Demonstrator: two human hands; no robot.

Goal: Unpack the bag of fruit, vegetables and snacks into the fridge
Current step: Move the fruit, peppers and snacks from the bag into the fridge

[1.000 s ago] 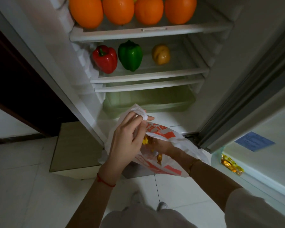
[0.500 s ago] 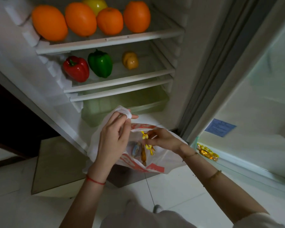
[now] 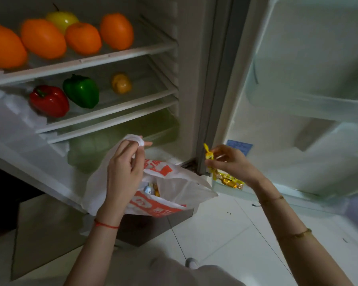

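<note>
The fridge [image 3: 190, 79] stands open in front of me, filling the view from nine to twelve o'clock, and its door [image 3: 298, 100] swings out toward two o'clock. On the top shelf [image 3: 103, 58] sit four oranges [image 3: 42, 39] with a yellow fruit [image 3: 61, 19] behind them. The shelf below carries a red pepper [image 3: 49, 101] at the left, a green pepper [image 3: 81, 91] just beside it, and a small yellow-orange fruit [image 3: 121, 83] apart at its three o'clock. Under that is the pale green drawer [image 3: 95, 145].

The white and orange plastic bag [image 3: 174, 188] hangs in front of the drawer, near the centre of view. My left hand [image 3: 122, 174] holds it up, the grip curled round the bunched handle at the bag's twelve o'clock. The mouth of the bag gapes, and a few wrapped sweets [image 3: 150, 189] lie inside, one of them with a blue wrapper.

My right hand [image 3: 229, 162] is at the bag's three o'clock, clear of it, its grip pinching a yellow-wrapped sweet [image 3: 208, 154] by fingertips and thumb. Just below that hand, in the bottom rack of the door [image 3: 225, 190], lie more yellow-wrapped sweets [image 3: 229, 180].

A red string [image 3: 105, 224] circles my left wrist; thin bands [image 3: 293, 235] circle my right forearm.
</note>
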